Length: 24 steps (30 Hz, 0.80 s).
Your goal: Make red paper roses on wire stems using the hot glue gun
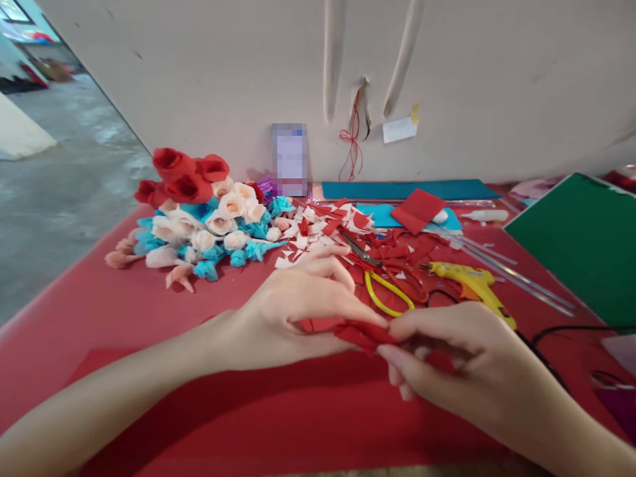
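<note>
The red paper (365, 338) sits between the two hands, at their fingertips, above the red table (47, 331). The right hand (442, 354) pinches its right end between thumb and forefinger. The left hand (293, 301) has its forefinger along the upper edge and its thumb below, the paper between them; its other fingers curl loosely. Just beyond the hands lie the scissors (373, 261) and, to the right, the glue gun (470, 281). Scraps (322, 218) and flowers (203, 228) come next, then the phone (291, 159) against the wall (223, 73).
</note>
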Each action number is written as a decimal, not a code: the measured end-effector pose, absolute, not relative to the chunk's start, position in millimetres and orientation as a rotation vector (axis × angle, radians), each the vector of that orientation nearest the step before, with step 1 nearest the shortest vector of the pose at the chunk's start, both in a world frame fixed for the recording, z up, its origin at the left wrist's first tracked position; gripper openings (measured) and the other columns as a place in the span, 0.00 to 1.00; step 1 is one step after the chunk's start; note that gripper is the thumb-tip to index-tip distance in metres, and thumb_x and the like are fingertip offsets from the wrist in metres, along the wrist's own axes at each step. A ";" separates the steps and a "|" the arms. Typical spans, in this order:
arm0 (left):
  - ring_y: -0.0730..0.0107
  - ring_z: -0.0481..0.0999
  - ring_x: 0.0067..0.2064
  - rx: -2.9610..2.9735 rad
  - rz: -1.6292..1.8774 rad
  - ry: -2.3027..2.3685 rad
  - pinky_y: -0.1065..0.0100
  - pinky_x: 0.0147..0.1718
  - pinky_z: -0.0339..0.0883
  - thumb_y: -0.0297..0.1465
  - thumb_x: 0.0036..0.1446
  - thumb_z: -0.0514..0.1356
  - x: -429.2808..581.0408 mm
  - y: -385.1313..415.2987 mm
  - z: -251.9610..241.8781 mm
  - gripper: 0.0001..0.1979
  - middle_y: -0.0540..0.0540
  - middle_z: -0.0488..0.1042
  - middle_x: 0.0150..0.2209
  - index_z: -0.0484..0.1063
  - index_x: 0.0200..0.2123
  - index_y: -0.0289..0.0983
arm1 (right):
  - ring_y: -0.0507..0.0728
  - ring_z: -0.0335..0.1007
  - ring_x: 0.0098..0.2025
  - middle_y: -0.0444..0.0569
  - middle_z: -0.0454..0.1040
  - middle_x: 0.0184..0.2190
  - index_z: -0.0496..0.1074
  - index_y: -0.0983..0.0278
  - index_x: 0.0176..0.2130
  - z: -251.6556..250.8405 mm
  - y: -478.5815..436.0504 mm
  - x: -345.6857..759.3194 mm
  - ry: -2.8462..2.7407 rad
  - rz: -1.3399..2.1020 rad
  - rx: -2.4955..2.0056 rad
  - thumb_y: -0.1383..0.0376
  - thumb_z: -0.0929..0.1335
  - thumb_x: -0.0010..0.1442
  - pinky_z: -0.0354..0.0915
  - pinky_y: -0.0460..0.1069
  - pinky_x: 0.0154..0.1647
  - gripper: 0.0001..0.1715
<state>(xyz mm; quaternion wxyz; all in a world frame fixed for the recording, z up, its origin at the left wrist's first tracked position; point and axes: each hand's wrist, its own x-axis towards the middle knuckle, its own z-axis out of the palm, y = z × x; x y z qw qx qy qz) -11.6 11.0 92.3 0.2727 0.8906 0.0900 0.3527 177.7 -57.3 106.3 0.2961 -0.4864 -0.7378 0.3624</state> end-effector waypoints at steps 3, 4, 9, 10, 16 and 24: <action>0.75 0.69 0.34 2.464 0.907 0.300 0.63 0.56 0.53 0.23 0.51 0.61 -12.0 9.1 93.8 0.10 0.50 0.75 0.28 0.73 0.39 0.34 | 0.46 0.62 0.16 0.40 0.67 0.13 0.68 0.65 0.19 106.3 -57.7 179.3 -1.954 0.966 -1.331 0.71 0.66 0.51 0.58 0.39 0.17 0.11; 0.76 0.69 0.34 2.486 0.890 0.308 0.63 0.57 0.52 0.23 0.51 0.61 -12.1 8.5 94.3 0.10 0.50 0.74 0.29 0.73 0.39 0.34 | 0.46 0.61 0.15 0.40 0.66 0.13 0.68 0.65 0.18 106.0 -58.2 179.8 -1.954 0.967 -1.337 0.70 0.66 0.51 0.58 0.39 0.16 0.12; 0.75 0.70 0.35 2.534 0.825 0.279 0.63 0.59 0.47 0.25 0.53 0.60 -12.8 6.6 96.1 0.11 0.51 0.75 0.29 0.72 0.41 0.34 | 0.47 0.61 0.15 0.40 0.65 0.12 0.67 0.64 0.18 102.3 -58.1 182.8 -1.980 1.020 -1.361 0.67 0.66 0.53 0.56 0.40 0.15 0.14; 0.75 0.70 0.35 2.546 0.814 0.272 0.63 0.60 0.47 0.25 0.53 0.60 -12.9 6.5 96.1 0.11 0.51 0.75 0.29 0.72 0.41 0.34 | 0.47 0.61 0.15 0.41 0.65 0.12 0.67 0.64 0.17 101.5 -57.7 183.4 -1.990 1.037 -1.363 0.67 0.66 0.53 0.56 0.41 0.15 0.14; 0.72 0.72 0.35 2.611 0.786 0.178 0.64 0.59 0.46 0.24 0.53 0.59 -11.9 8.4 93.5 0.10 0.50 0.76 0.28 0.72 0.40 0.33 | 0.47 0.58 0.14 0.40 0.63 0.11 0.64 0.65 0.17 99.4 -57.9 186.7 -2.025 1.050 -1.330 0.67 0.65 0.54 0.53 0.42 0.14 0.16; 0.71 0.71 0.39 2.667 0.694 0.097 0.64 0.60 0.44 0.21 0.54 0.56 -11.8 8.5 89.7 0.13 0.48 0.77 0.31 0.70 0.43 0.33 | 0.46 0.56 0.14 0.39 0.62 0.11 0.64 0.65 0.18 96.5 -58.6 188.6 -2.112 1.039 -1.377 0.69 0.64 0.53 0.51 0.43 0.15 0.14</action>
